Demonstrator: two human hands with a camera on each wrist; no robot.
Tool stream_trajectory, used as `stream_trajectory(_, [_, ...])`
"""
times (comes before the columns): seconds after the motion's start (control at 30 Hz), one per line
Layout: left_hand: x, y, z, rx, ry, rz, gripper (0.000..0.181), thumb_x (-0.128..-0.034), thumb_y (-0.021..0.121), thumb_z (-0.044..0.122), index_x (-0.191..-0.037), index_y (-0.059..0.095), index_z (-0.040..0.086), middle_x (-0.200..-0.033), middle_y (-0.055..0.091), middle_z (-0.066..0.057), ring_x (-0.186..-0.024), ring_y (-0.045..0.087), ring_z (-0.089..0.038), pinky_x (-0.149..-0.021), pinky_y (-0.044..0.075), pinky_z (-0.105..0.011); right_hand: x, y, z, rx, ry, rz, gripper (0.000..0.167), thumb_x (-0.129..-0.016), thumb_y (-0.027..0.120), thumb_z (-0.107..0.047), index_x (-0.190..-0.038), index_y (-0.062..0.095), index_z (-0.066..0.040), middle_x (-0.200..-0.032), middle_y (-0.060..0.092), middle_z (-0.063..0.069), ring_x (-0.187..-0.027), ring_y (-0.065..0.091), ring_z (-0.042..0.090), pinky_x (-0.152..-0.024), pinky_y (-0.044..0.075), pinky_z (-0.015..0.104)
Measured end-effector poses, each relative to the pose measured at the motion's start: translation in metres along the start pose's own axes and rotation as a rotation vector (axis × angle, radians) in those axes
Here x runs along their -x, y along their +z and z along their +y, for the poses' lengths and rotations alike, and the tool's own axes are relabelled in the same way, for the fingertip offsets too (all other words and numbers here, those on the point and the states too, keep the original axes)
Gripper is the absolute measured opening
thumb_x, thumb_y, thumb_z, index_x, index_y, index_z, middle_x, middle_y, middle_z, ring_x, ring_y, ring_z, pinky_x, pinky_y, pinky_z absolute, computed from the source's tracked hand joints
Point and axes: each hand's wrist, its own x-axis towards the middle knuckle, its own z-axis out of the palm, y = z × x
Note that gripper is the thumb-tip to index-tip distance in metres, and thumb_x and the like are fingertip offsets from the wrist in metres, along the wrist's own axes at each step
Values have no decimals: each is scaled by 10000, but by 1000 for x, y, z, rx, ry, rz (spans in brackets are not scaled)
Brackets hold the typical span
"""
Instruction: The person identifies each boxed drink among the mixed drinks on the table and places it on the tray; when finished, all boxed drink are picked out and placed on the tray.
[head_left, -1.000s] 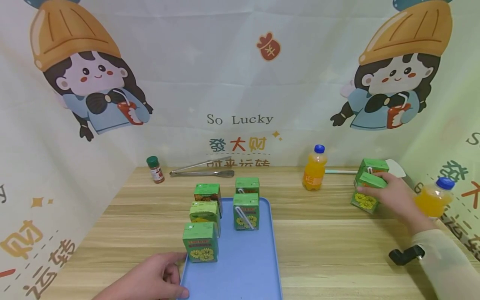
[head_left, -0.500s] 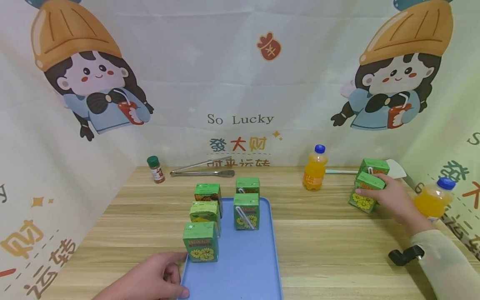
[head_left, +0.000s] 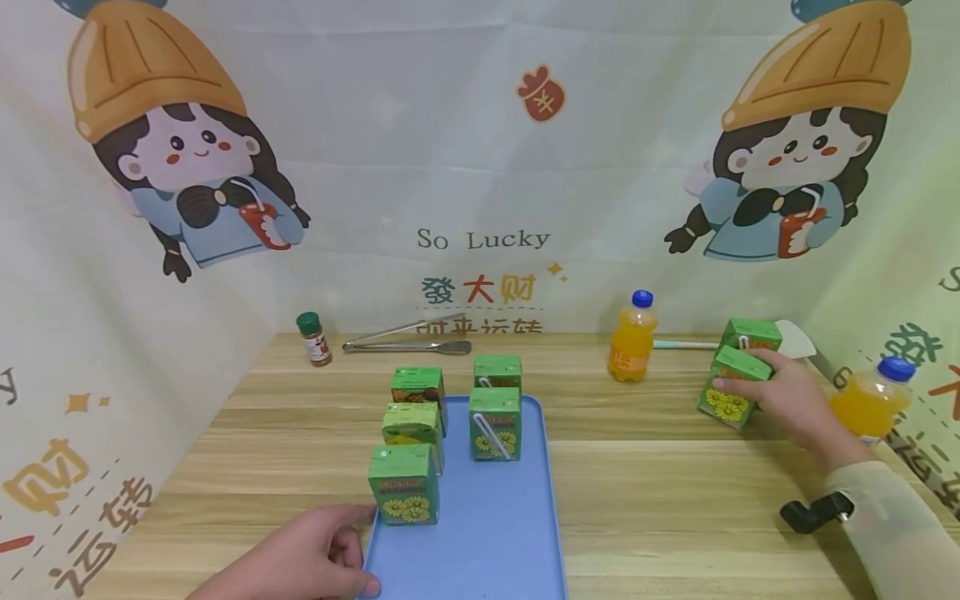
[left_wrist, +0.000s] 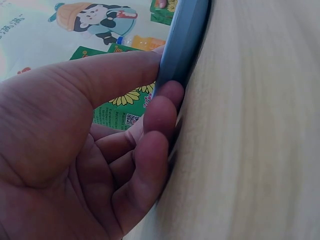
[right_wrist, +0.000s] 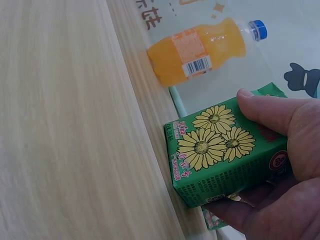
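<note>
At the table's right side my right hand [head_left: 798, 404] grips a green drink carton [head_left: 731, 387] with yellow flowers on it, thumb on one face and fingers on the other. The right wrist view shows this carton [right_wrist: 215, 142] tilted, its bottom close to the tabletop. Right behind it stands another green carton [head_left: 753, 333], partly hidden. My left hand [head_left: 300, 554] holds the left rim of a blue tray [head_left: 502, 533], its fingers curled against the edge in the left wrist view. On the tray a left row of cartons [head_left: 405, 487] and a right row [head_left: 495, 425] stand upright.
An orange drink bottle [head_left: 632, 342] stands at the back, and a second bottle [head_left: 873, 404] is beside my right forearm. Metal tongs [head_left: 408, 346] and a green-capped spice jar [head_left: 313, 340] are at the back left. A spatula [head_left: 795, 337] lies behind the right cartons.
The carton in my right hand has shifted slightly left, a little away from the one behind it. My left hand and the tray have stayed in place.
</note>
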Motion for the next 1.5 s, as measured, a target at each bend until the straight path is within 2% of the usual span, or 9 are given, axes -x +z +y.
stream_trajectory(0.13, [1, 1, 0, -10, 8, 5, 918, -932, 905, 188, -1514, 387, -300, -810, 702, -39, -698, 639, -140, -620, 500, -258, 1, 2, -6, 18, 2, -16, 877, -1047, 804, -410, -1620, 418, 129, -1371, 616, 341, -1091, 640, 361, -788, 539, 239])
stream_trajectory(0.33, [2, 1, 0, 1, -4, 7, 908, -936, 900, 171, -1519, 383, -296, -815, 703, -46, -706, 641, -150, -624, 498, -258, 3, 7, -19, 20, 7, -52, 893, -1029, 806, -492, -1633, 455, 64, -1447, 583, 337, -1202, 585, 442, -908, 513, 412])
stream_trajectory(0.4, [2, 1, -1, 6, -9, 6, 908, -936, 899, 165, -1521, 379, -296, -816, 702, -51, -707, 641, -153, -621, 497, -258, 5, 9, -24, 6, -6, -60, 877, -1021, 817, -488, -1627, 477, 47, -1464, 576, 331, -1217, 572, 446, -920, 508, 435])
stream_trajectory(0.53, [2, 1, -1, 7, 4, 11, 914, -931, 903, 170, -1523, 383, -293, -808, 702, -43, -697, 639, -145, -614, 497, -258, 7, 14, -35, -15, -40, -66, 833, -1013, 838, -451, -1612, 515, 29, -1447, 605, 291, -1191, 579, 397, -892, 513, 382])
stream_trajectory(0.73, [6, 1, -1, 16, 8, 20, 917, -923, 911, 180, -1537, 399, -270, -797, 705, -41, -684, 642, -141, -601, 500, -257, 9, 26, -52, -50, -95, -84, 730, -1000, 870, -353, -1560, 586, 21, -1320, 694, 204, -1075, 620, 276, -817, 558, 281])
stream_trajectory(1.0, [4, 3, -1, 15, 38, 30, 995, -922, 931, 234, -1570, 359, -257, -787, 707, -20, -575, 602, -119, -526, 485, -253, 18, 35, -64, -50, -102, -122, 747, -993, 879, -366, -1593, 573, -42, -1316, 706, 175, -1055, 634, 264, -828, 553, 339])
stream_trajectory(1.2, [-1, 3, -1, -5, 85, 20, 964, -920, 931, 221, -1563, 387, -248, -767, 709, 7, -561, 605, -102, -542, 504, -253, 28, 41, -69, -94, -121, -146, 710, -989, 886, -311, -1572, 593, -30, -1308, 716, 168, -1000, 665, 210, -799, 592, 325])
stream_trajectory(1.37, [2, 1, 0, -6, 91, 18, 960, -916, 933, 211, -1556, 389, -253, -771, 718, 4, -562, 606, -93, -521, 505, -253, 31, 52, -79, -143, -164, -172, 645, -983, 890, -251, -1521, 627, -12, -1342, 673, 181, -1014, 667, 223, -813, 606, 318])
stream_trajectory(1.5, [6, 1, 1, -14, 89, 23, 963, -916, 935, 220, -1554, 391, -255, -767, 720, 7, -555, 600, -87, -512, 502, -254, 33, 61, -88, -184, -194, -198, 596, -973, 896, -215, -1474, 656, 1, -1301, 695, 176, -997, 682, 220, -815, 613, 321])
